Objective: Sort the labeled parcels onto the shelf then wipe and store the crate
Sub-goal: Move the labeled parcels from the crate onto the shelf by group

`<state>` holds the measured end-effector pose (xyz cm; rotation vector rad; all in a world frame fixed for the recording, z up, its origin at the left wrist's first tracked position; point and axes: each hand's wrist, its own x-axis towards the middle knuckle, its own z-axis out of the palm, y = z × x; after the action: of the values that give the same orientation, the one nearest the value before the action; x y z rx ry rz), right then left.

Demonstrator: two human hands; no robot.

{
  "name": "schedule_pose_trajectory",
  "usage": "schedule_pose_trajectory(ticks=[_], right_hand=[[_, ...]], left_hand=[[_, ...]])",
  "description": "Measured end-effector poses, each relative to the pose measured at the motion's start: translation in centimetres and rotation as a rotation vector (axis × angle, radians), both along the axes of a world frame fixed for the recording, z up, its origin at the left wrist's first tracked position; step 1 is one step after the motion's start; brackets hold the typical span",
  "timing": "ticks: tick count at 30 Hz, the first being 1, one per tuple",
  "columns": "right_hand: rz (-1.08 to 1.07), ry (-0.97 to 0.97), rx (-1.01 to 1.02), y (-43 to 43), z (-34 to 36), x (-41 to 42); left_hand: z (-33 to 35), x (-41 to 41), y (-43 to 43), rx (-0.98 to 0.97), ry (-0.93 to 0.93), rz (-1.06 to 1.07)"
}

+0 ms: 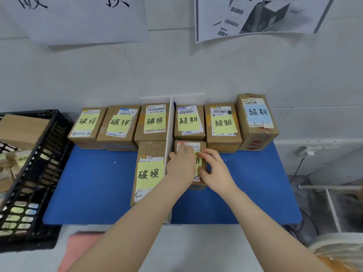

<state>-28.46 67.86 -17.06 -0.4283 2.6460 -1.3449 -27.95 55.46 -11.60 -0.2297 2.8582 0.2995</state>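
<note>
A small cardboard parcel (191, 147) with a yellow note lies on the blue shelf surface (98, 183), just right of the white divider (169, 146). My left hand (181, 166) lies flat on its top. My right hand (213, 169) grips its right edge with curled fingers. Left of the divider stand several parcels with yellow notes, one in front (150, 171). Right of the divider a back row holds three parcels, the rightmost (257, 120) with a blue note. The black crate (39, 173) sits at the left with parcels inside.
A pink cloth (78, 250) lies on the white ledge in front of the shelf. Paper signs hang on the tiled wall above. A white rack (332, 205) and cables are at the lower right.
</note>
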Motion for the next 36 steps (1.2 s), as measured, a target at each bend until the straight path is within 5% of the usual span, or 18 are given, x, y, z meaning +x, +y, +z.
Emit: schedule_pose_trajectory(ticks=[15, 20, 23, 30, 36], right_hand=[[-0.008, -0.006, 0.019, -0.8, -0.1, -1.1], [-0.146, 0.084, 0.117, -1.2, 1.3, 0.8], [-0.252, 0.261, 0.135, -3.3, 4.2, 2.6], [0.277, 0.434, 0.484, -15.8, 9.3, 8.3], [0.353, 0.384, 0.523, -27.5, 10.0, 14.6]], left_hand=[[0.7, -0.4, -0.3, 0.159, 0.037, -0.031], [4.7, 4.5, -3.4, 0.294, 0.403, 0.088], [5.7, 7.9, -7.9, 0.148, 0.478, 0.187], [2.9, 15.5, -18.0, -0.16, 0.374, 0.216], [3.4, 21.9, -28.3, -0.206, 0.426, 0.223]])
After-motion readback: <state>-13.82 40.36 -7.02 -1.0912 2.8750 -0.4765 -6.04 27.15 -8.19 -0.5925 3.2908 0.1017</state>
